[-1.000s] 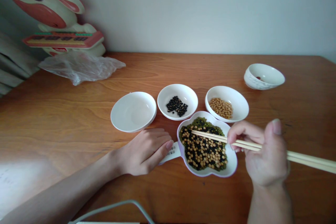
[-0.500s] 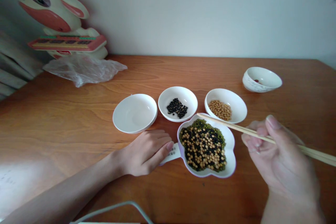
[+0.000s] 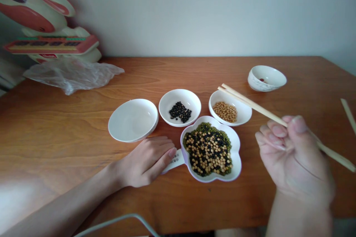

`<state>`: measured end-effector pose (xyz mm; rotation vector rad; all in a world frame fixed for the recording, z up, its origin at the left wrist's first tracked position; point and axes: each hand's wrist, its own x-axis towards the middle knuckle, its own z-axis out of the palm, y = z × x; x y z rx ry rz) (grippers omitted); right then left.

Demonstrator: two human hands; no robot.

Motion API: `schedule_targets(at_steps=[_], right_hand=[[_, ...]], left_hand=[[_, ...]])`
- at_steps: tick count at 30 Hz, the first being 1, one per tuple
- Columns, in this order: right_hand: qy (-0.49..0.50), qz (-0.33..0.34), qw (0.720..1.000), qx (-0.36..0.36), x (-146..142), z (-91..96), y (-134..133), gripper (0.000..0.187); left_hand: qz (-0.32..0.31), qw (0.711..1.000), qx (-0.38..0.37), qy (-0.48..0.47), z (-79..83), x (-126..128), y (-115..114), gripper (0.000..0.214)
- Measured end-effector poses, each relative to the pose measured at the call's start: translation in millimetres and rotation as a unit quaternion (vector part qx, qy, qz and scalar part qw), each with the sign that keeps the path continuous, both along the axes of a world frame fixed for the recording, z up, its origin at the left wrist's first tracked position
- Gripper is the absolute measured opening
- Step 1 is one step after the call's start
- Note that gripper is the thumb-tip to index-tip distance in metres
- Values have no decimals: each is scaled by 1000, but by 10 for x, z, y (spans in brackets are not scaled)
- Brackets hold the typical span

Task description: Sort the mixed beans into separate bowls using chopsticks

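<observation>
My right hand is closed round a pair of wooden chopsticks, whose tips hang above the far rim of the small white bowl of yellow beans. My left hand rests on the table with curled fingers holding the handle of the flower-shaped dish, which is filled with mixed green, black and yellow beans. To the left stand a white bowl with black beans and a white bowl with nothing in it.
The wooden table runs to a pale wall. A patterned white bowl stands at the back right. A crumpled clear plastic bag and a cartoon-figure toy sit at the back left. A grey cable curves along the near edge.
My right hand lifted the chopsticks out of the mixed-bean dish and swung their tips back and to the right, over the yellow-bean bowl. My left hand stayed on the handle.
</observation>
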<state>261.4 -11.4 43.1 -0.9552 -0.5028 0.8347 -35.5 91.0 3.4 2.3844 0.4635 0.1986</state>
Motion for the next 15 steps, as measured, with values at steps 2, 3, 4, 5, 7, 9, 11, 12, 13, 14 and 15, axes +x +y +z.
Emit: schedule_targets(at_steps=[2, 3, 4, 5, 7, 9, 11, 12, 13, 14, 15], right_hand=[[-26, -34, 999, 12, -35, 30, 21, 16], [-45, -46, 998, 16, -51, 44, 29, 20], [-63, -51, 996, 21, -65, 55, 35, 26], [-75, -53, 995, 24, -75, 63, 39, 32], [-76, -53, 995, 23, -90, 71, 41, 36], [-68, -53, 996, 19, -101, 69, 40, 35], [-80, -47, 996, 16, -112, 60, 41, 33], [-93, -39, 995, 15, -118, 53, 43, 34], [-108, -31, 994, 14, -124, 46, 45, 35], [-122, -22, 992, 11, -131, 38, 47, 38], [-136, -15, 991, 6, -138, 30, 49, 42]], left_hand=[[-1, 1000, -7, -3, -1, -3, 0, 30], [-1, 1000, -10, -3, -1, -4, 0, 30], [-1, 1000, -12, -2, 0, -3, 2, 30], [-1, 1000, -15, -2, 1, -3, 3, 30], [-1, 1000, -19, 0, 4, 0, 4, 30], [1, 1000, -19, 1, 12, 1, 3, 30], [3, 1000, -19, 9, 24, 3, -2, 31], [4, 1000, -17, 14, 31, 3, -4, 31], [5, 1000, -16, 20, 37, 4, -6, 32], [5, 1000, -14, 24, 42, 4, -7, 32], [5, 1000, -12, 25, 45, 5, -7, 32]])
